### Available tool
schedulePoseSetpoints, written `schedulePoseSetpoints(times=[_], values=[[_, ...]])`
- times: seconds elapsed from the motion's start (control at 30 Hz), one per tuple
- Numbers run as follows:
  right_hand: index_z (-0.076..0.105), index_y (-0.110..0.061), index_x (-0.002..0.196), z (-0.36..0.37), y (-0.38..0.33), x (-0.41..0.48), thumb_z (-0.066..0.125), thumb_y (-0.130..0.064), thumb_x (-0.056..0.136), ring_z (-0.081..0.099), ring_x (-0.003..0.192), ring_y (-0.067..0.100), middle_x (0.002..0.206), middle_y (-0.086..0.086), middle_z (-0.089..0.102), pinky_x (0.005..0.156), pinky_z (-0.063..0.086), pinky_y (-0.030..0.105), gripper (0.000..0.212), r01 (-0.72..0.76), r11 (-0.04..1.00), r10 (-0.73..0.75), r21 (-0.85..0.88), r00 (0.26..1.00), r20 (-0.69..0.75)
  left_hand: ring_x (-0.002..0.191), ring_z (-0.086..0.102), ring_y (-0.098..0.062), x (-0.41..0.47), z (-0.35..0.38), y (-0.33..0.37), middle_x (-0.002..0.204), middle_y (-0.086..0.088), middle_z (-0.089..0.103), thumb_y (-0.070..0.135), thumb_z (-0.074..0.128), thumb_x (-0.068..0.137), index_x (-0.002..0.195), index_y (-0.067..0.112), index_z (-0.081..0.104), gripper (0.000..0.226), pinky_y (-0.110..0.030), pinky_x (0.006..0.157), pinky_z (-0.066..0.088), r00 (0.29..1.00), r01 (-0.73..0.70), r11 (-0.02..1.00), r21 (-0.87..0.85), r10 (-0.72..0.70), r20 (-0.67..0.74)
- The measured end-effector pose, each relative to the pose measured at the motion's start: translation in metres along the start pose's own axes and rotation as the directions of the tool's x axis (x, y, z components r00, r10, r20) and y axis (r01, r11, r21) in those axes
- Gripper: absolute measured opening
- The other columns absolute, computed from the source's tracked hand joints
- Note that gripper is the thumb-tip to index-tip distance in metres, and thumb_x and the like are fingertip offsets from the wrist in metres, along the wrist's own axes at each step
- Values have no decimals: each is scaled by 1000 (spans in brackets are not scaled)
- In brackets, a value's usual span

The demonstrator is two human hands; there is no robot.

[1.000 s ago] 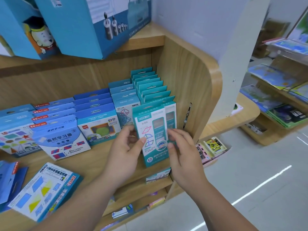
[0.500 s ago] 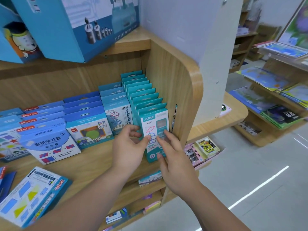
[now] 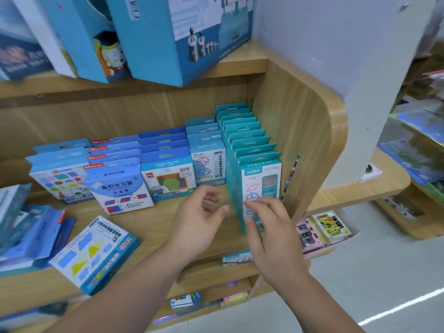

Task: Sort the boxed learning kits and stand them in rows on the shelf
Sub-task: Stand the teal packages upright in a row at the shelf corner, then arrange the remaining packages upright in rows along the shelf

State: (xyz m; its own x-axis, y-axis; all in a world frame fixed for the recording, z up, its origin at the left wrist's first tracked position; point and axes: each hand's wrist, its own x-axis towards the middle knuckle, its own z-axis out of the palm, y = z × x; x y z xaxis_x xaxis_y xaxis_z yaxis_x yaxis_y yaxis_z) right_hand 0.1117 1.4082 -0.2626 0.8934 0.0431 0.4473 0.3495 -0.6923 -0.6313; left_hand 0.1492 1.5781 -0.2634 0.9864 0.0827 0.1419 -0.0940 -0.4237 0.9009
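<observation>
Shows front teal kit (image 3: 260, 186) upright at near end of rightmost row, beside right wall of shelf (image 3: 153, 224). Right hand (image 3: 269, 227) nearly straight-fingered, tips touching its face; left hand (image 3: 199, 219) loosely spread, empty, just left. Risks toppling forward off near edge if released carelessly.

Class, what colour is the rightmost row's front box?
Front box: teal and white; head view.

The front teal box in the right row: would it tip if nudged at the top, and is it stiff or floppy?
Probably stiff: the teal box shows flat card faces and crisp edges. Pushed backward it likely stays up, since the row behind backs it. Pulled forward it may topple, being tall and thin, with only the right hand in front.
</observation>
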Motion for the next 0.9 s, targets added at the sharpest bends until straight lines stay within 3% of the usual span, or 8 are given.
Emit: schedulePoseSetpoints(times=[0.23,0.33,0.4,0.47,0.6,0.73,0.8,0.9], values=[[66,-21,120,64,-42,15,54,-37,94,57,99,4,114,-14,51,84,52,28,33,120,975,-155,189,970,188,85,60,-2,-35,-110,-42,99,18,62,19,75,85,102,33,61,26,-16,68,45,976,118,970,214,-74,-203],[63,-27,124,102,-66,16,55,-46,90,53,103,0,118,-18,47,91,48,24,40,125,972,-191,201,914,359,90,57,2,-54,-163,-58,98,24,58,23,76,84,106,35,61,29,-25,74,49,942,168,933,319,-56,-331],[60,-30,127,128,-85,16,49,-58,86,51,112,2,121,-21,44,98,46,26,51,138,974,-209,181,854,476,93,58,-3,-64,-198,-67,99,22,56,26,77,83,108,29,63,29,-33,80,51,918,160,900,405,15,-396],[58,-33,129,152,-104,16,45,-67,80,46,119,4,124,-23,41,101,44,27,61,171,973,-230,157,803,550,98,59,-17,-71,-233,-75,102,10,59,35,72,82,107,21,65,30,-38,85,48,891,153,848,507,103,-441],[44,-46,142,192,-138,14,45,-90,65,25,139,7,150,-20,25,114,31,31,89,204,978,-172,44,667,725,101,58,-31,-78,-299,-85,110,-6,62,43,67,76,106,11,67,44,-37,89,40,810,212,730,649,240,-535],[32,-51,143,214,-167,14,53,-92,50,18,144,13,156,-17,11,116,26,38,104,232,966,-64,-117,649,758,102,59,-34,-82,-356,-89,112,-11,63,48,73,72,106,9,69,52,-40,90,37,733,253,633,732,369,-572],[34,-51,141,219,-178,16,57,-85,52,17,144,13,155,-16,14,116,21,37,98,252,949,-36,-188,681,731,109,55,-36,-82,-380,-92,118,-10,60,62,68,71,113,14,67,64,-42,95,35,732,314,633,707,313,-605],[39,-50,141,226,-192,20,55,-88,55,17,142,11,150,-19,23,116,19,36,95,278,921,-7,-272,711,704,126,41,-36,-75,-411,-105,140,-10,47,87,52,61,132,26,55,94,-49,104,33,800,446,595,668,70,-596]])
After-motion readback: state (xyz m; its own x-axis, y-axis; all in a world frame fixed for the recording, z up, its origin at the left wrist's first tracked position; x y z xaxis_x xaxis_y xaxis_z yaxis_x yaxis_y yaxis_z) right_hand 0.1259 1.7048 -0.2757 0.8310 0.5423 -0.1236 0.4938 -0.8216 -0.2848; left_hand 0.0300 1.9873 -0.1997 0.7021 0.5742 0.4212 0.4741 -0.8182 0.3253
